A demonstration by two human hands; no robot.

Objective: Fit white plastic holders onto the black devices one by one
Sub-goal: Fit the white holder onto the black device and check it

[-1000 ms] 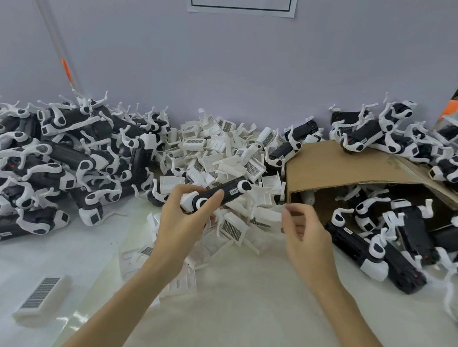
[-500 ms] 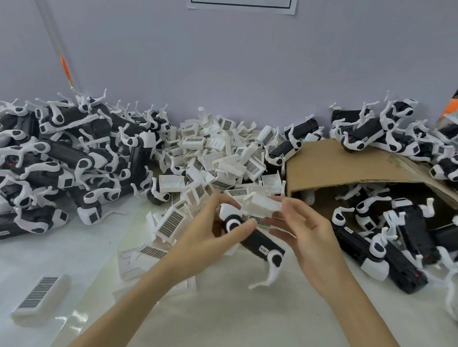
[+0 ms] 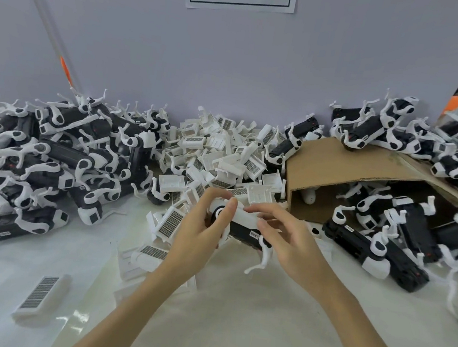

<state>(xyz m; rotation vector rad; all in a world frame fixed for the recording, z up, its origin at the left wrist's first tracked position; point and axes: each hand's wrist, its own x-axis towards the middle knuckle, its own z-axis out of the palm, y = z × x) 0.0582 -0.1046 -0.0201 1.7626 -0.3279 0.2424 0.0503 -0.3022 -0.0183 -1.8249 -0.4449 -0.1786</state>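
Left hand (image 3: 198,235) grips the black device (image 3: 244,230) by its end, just above the surface (image 3: 234,316); right hand (image 3: 291,246) pinches the white holder (image 3: 245,218) onto its top. Keep it square and press evenly till it seats. Since half a second ago, the holder has come down onto the body.

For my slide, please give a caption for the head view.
Left hand grips black device while right hand presses white holder on.

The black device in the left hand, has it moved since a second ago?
Yes. The black device has come down and toward the cardboard box, off the holder pile, its long end now pointing right and down.
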